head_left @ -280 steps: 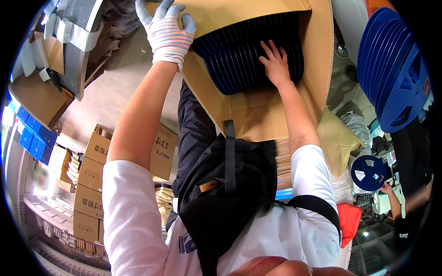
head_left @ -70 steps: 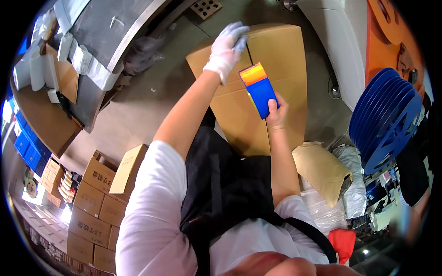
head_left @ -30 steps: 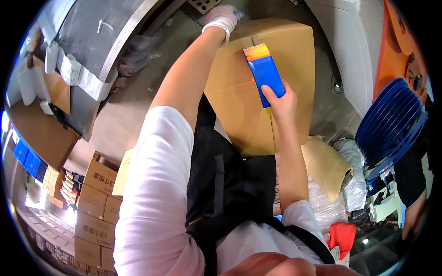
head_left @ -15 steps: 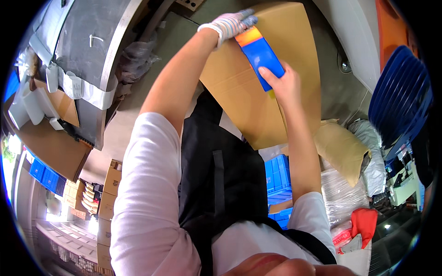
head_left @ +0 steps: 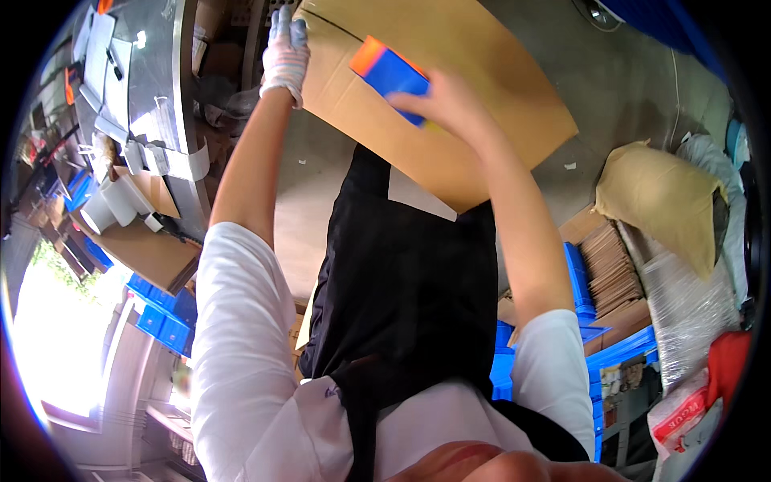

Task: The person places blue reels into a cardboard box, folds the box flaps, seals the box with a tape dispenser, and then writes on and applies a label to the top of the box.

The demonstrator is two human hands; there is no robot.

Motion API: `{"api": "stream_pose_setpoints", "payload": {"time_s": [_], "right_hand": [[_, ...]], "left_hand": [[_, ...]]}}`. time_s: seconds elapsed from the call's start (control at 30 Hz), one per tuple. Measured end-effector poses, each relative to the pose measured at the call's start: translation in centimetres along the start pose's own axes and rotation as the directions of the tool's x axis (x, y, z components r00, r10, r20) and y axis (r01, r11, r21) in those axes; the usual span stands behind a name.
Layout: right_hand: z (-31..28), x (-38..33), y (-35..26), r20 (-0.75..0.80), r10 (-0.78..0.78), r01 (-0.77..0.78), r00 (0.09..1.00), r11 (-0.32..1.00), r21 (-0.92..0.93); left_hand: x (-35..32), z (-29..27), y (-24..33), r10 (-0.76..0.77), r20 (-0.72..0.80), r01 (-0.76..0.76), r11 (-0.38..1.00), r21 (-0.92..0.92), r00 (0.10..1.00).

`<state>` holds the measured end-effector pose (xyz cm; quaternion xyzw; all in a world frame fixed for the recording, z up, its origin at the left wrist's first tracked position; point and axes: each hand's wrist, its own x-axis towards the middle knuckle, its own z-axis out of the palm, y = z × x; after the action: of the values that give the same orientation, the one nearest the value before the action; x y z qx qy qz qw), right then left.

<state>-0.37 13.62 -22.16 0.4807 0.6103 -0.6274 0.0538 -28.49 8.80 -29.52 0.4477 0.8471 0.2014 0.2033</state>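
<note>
Beyond the black apron [head_left: 405, 297], 1 cardboard carton [head_left: 518, 88] stood askew with a corner toward the wearer. The bare right hand [head_left: 444, 98] was closed around a blue-and-orange block [head_left: 393, 78], positioned over the carton's left portion; contact between block and carton could not be confirmed. The gloved left hand [head_left: 287, 52] was open, fingers extended, at the carton's left edge. Rightward, a tan bag [head_left: 658, 201] lay near stacked cardboard sheets [head_left: 612, 269].

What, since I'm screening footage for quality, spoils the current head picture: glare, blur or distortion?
Head view: the bright opening at left is largely blown out to white; the right hand looks slightly blurred; the carton's far edge bows, and the corners go black.
</note>
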Motion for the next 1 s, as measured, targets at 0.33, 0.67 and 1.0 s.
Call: {"api": "stream_pose_setpoints", "payload": {"time_s": [0.33,0.67,1.0], "right_hand": [[-8.2,-28.3,18.6,-0.157,0.259,-0.273,0.953,0.959,-0.076],[-7.8,-30.0,26.2,-0.212,0.204,-0.238,0.956,0.96,-0.146],[-1.8,-16.0,22.1,-0.169,0.469,-0.499,0.867,0.803,-0.326]], "left_hand": [[-16.6,7.9,16.8,0.558,0.671,-0.822,0.552,0.139,0.488],[-23.8,15.7,20.7,0.558,0.828,-0.952,0.28,-0.123,0.057],[-25.2,16.7,21.7,0.317,0.936,-0.968,0.241,0.073,0.15]]}}
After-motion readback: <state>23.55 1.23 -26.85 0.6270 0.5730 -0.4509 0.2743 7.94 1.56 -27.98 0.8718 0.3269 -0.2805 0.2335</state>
